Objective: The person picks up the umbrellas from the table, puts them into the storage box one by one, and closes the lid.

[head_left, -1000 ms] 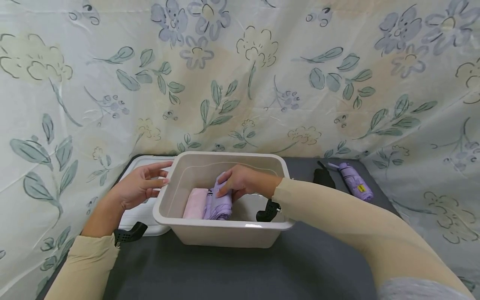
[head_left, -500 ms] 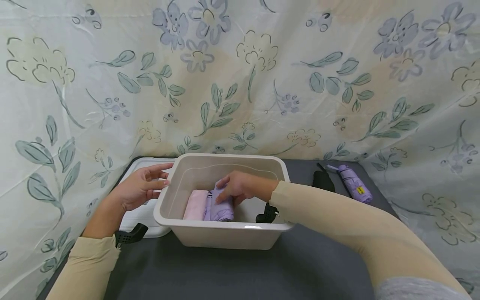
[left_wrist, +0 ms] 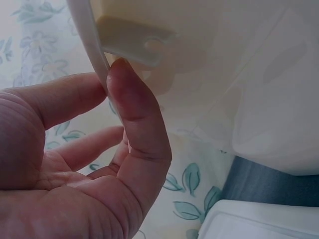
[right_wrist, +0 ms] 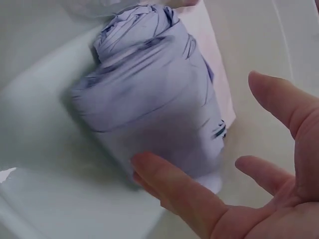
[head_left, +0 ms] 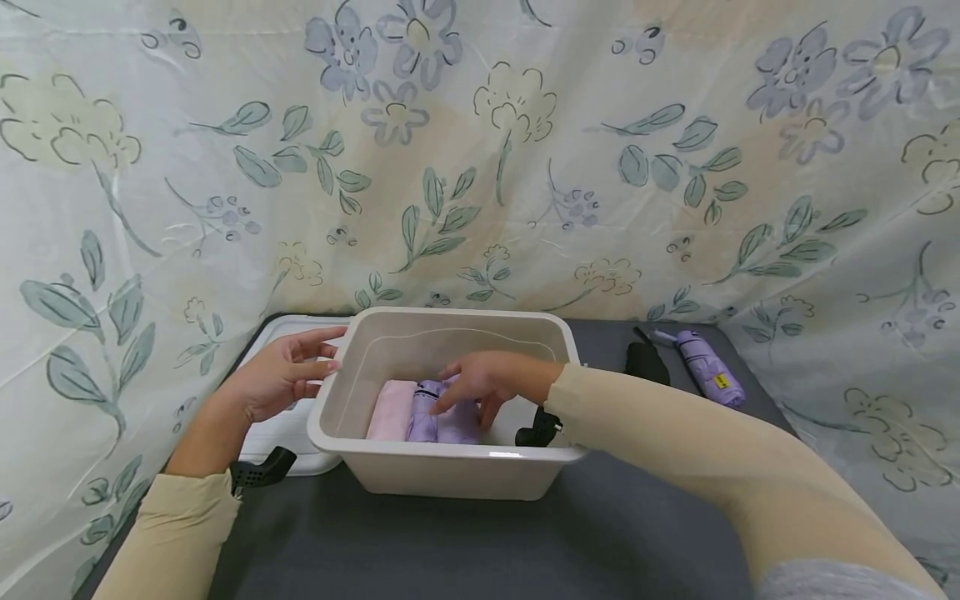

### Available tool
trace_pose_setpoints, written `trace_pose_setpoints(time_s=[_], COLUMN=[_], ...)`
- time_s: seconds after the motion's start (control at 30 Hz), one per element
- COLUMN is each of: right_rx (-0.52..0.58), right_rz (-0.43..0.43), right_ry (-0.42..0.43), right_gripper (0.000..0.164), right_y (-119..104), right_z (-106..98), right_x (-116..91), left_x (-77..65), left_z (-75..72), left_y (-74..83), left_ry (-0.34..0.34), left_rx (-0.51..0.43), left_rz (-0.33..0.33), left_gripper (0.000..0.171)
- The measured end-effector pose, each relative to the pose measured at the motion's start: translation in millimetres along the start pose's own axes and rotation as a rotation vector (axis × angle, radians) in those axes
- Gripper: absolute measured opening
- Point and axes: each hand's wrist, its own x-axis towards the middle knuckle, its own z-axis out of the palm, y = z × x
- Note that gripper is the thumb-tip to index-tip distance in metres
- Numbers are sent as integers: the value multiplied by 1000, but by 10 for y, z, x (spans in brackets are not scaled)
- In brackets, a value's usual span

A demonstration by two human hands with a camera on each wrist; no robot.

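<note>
Your tub point(head_left: 450, 477) looks like smooth plastic (glossy where light catches it), the purple cloth point(right_wrist: 149, 94) inside looks thin and creased, and your counter point(head_left: 480, 550) looks matt.

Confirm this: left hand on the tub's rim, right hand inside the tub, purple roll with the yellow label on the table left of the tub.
No: the purple roll with the yellow label lies on the table right of the tub, as the head view shows. Left hand on the rim and right hand inside the tub are correct.
</note>
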Motion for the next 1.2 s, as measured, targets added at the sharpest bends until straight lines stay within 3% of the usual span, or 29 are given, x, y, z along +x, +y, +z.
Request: trace_pose_setpoints(time_s=[0.33, 0.67, 0.9, 1.2], right_rx=[3, 20, 173, 301], right_rz=[-51, -186, -286, -402], right_ry=[2, 10, -38, -5], right_gripper=[80, 69, 63, 65], right_y=[16, 94, 215, 398], right_z=[-123, -348, -514, -736], right_x=[-153, -382, -580, -809], left_x=[-16, -31, -24, -14], left_z=[17, 34, 28, 30], left_y=[-8, -5, -4, 23], left_ry=[6, 19, 16, 12], left_rx=[4, 15, 7, -3], left_rz=[-1, -5, -6, -10], left_gripper=[72, 71, 72, 72])
